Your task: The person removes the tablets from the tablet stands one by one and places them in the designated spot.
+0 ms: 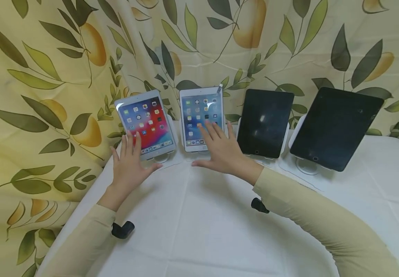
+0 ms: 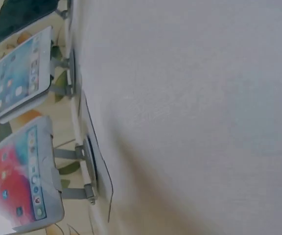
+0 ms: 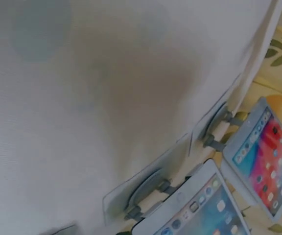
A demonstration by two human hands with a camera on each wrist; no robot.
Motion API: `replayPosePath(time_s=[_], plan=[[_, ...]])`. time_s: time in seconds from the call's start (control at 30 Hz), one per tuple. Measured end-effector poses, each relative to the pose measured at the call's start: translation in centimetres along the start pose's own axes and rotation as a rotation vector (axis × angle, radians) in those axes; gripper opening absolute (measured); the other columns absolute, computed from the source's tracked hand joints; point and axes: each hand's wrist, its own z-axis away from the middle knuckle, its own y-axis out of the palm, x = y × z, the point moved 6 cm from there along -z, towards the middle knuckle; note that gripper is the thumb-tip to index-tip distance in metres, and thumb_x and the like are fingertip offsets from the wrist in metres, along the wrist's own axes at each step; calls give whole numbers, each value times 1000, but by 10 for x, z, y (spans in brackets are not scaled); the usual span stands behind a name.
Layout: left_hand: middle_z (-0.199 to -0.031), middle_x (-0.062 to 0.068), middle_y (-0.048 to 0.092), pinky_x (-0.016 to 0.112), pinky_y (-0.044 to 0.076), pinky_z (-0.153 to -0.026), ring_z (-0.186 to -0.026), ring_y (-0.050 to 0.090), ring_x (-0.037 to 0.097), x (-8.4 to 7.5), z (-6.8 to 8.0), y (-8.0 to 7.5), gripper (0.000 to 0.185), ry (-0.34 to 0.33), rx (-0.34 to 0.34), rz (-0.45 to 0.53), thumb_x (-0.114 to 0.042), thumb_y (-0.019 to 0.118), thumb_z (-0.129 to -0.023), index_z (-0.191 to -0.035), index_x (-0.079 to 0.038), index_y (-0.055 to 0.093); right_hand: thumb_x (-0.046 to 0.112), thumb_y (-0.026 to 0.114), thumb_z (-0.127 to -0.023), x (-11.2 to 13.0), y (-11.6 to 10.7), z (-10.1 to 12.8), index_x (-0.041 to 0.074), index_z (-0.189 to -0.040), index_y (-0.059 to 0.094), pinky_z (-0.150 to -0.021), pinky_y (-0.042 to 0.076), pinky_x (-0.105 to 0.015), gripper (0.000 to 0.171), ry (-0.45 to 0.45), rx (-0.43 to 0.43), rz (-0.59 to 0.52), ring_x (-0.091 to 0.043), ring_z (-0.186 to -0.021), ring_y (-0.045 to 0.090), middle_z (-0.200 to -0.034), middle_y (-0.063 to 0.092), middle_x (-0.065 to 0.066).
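Observation:
Two lit tablets stand propped up on the left side of the row. My left hand, fingers extended and thumb spread, overlaps the lower left edge of the tablet with the red and blue screen. In front of the white tablet with the blue screen, my right hand has its fingers spread over the lower right of the display. Neither hand grips anything. The left wrist view shows the red-screened tablet tilted on its stand; the right wrist view shows the blue-screened one.
Two dark-screened tablets, a black one and a larger black one, lean on stands to the right. A leaf-and-fruit patterned curtain hangs close behind the row. White cloth covers the table.

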Motion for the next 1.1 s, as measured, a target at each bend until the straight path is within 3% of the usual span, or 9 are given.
replayPosePath(time_s=[0.2, 0.4, 0.6, 0.7, 0.93, 1.1], plan=[[-158, 17, -7, 68, -2, -109, -144, -7, 40, 10, -3, -3, 115, -60, -19, 46, -61, 65, -75, -152, -11, -3, 72, 54, -78, 15, 2, -17, 6, -150, 20, -111, 4, -65, 104, -9, 0, -6, -36, -142, 23, -155, 20, -17], [-158, 18, 0, 68, 1, -109, -143, 0, 42, 15, -7, -5, 118, -106, -79, 179, -55, 73, -71, -152, -8, 2, 65, 59, -80, 28, 12, -31, 8, -150, 21, -112, 8, -63, 98, 5, -13, -81, -35, -141, 25, -156, 17, -16], [-156, 21, 13, 69, 12, -108, -143, 10, 43, 21, -12, -2, 120, -173, -152, 263, -51, 78, -68, -152, -6, 6, 44, 72, -80, 36, 17, -45, 5, -148, 25, -105, 34, -56, 92, 44, -133, -364, -39, -135, 34, -154, 20, -21], [-156, 19, 15, 66, 19, -108, -143, 14, 40, 24, -14, 0, 117, -203, -180, 297, -49, 79, -68, -152, -7, 8, 34, 76, -79, 37, 19, -54, 5, -148, 24, -102, 41, -51, 91, 85, -169, -527, -36, -137, 33, -153, 24, -19], [-143, 21, 34, 56, 46, -91, -127, 39, 37, 32, -12, 1, 104, -340, -256, 367, -45, 78, -72, -149, -5, 22, 17, 76, -81, 39, 39, -76, 7, -148, 24, -97, 48, -39, 85, 199, -98, -824, -28, -128, 45, -146, 35, -15], [-124, 20, 43, 48, 50, -79, -112, 49, 32, 37, -12, 2, 88, -380, -317, 435, -42, 78, -75, -143, -4, 36, 12, 73, -82, 40, 48, -87, 9, -148, 24, -93, 51, -36, 83, 238, -39, -916, -29, -126, 47, -145, 36, -14]])
